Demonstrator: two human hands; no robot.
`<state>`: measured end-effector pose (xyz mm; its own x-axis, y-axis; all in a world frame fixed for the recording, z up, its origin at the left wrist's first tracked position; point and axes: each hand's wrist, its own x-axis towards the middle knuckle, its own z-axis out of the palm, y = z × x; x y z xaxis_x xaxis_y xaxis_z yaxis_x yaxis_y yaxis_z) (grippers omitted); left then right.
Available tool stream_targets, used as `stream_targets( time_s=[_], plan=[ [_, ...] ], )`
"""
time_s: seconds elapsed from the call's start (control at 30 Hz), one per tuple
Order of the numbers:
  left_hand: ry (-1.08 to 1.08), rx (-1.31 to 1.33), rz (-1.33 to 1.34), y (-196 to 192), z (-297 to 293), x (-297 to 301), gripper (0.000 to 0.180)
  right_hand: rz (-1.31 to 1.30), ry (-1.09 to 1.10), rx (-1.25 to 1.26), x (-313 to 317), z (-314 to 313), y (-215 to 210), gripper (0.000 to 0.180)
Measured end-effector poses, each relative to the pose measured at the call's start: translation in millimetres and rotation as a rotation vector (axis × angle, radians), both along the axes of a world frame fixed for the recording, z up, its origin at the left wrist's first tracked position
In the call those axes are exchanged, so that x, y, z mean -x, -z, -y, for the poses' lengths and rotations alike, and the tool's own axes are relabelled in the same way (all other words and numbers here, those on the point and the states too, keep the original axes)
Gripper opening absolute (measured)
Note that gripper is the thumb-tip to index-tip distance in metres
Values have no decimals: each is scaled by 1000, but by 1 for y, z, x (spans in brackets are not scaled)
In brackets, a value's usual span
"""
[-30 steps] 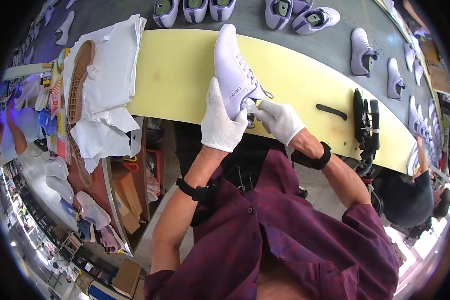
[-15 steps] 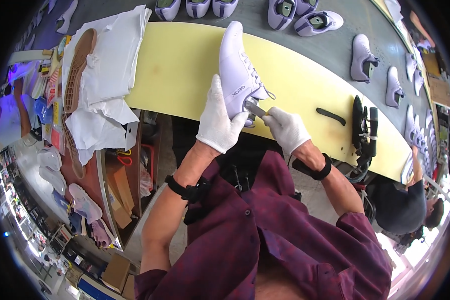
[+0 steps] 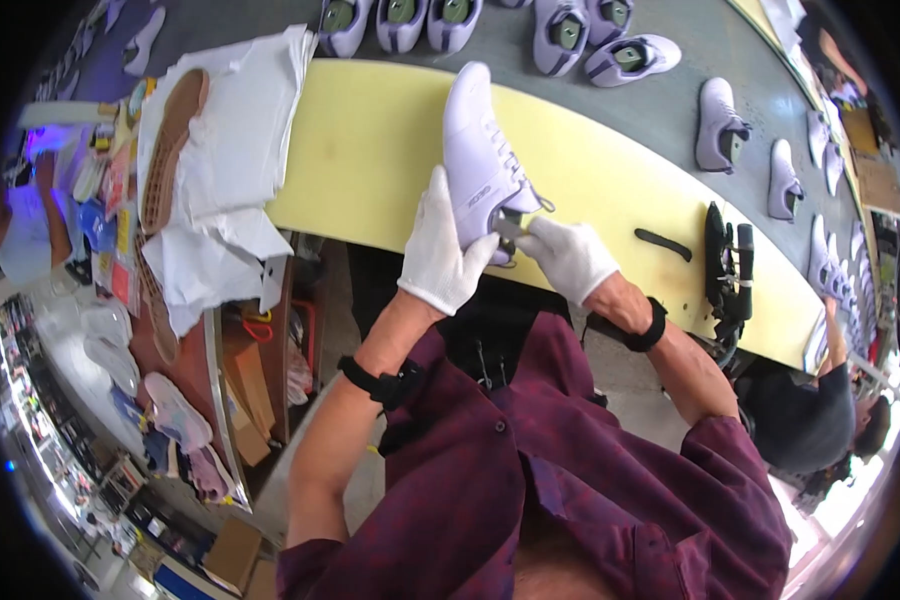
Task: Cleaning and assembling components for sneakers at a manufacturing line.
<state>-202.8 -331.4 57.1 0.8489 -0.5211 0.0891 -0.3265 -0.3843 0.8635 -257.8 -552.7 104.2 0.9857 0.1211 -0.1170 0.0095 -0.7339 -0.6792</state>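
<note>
A pale lavender lace-up sneaker point(image 3: 472, 145) is held over the yellow worktop point(image 3: 365, 130), its toe pointing away from me and its heel near the front edge. My left hand point(image 3: 438, 255), in a white knitted glove, grips it along its left side and heel, thumb toward the heel opening. From the right, my gloved right hand point(image 3: 573, 262) pinches a flat metal tool point(image 3: 511, 230) whose end sits in the shoe's opening. The tool's tip is hidden inside, so its exact kind is unclear.
Right of my hands lie a dark curved strip point(image 3: 663, 244) and a black clamp-like device point(image 3: 728, 270). Beyond the worktop, more lavender sneakers point(image 3: 632, 60) stand on a grey belt. Paper sheets point(image 3: 235, 130) and a brown sole point(image 3: 175, 150) are at left. A co-worker point(image 3: 795, 415) is at far right.
The right hand has moved slightly left toward the shoe, and less of the metal tool shows. The left hand keeps its hold; the whole view has shifted a little.
</note>
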Motion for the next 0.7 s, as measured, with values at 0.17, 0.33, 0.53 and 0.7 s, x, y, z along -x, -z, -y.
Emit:
stream_targets(
  time_s=[0.17,0.33,0.53,0.7],
  plan=[
    [-289,150,-178,20,-10,-11,77,-291,441,-226,28,18,-25,26],
    [-333,-28,69,7,-54,-23,61,-499,579,-632,-11,-33,-5,28],
    [-345,-76,-296,-29,-14,-18,80,-23,291,-211,-30,-71,18,21],
    [76,-41,202,33,3,19,38,316,72,13,-30,-55,-32,37]
  ],
)
